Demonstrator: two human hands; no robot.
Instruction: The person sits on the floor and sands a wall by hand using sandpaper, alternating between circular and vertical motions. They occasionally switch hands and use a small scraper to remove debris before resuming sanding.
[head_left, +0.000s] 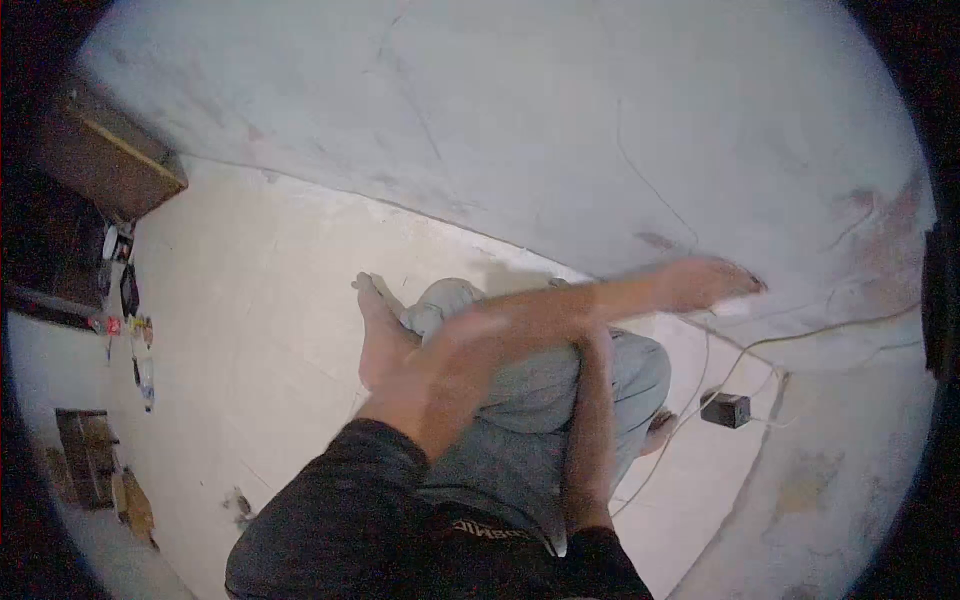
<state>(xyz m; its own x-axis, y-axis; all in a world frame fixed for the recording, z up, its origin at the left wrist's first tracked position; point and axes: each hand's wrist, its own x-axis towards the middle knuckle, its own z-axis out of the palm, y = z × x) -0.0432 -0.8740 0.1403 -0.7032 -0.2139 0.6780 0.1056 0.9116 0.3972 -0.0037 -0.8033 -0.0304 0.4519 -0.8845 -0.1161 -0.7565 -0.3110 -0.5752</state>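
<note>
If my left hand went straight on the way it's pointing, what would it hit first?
Probably the wall, which shows just past your left hand. Depth is unclear, so I can't tell how near it is.

Black T-shirt (330, 495), grey trousers (520, 395).

Pale lettering (492, 529), blurred but apparently "COSMIC", across the front of the black shirt (480, 570).

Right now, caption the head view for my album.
Seated on a pale floor, left hand stretched past grey trousers toward the wall, right hand by the left forearm.
</note>
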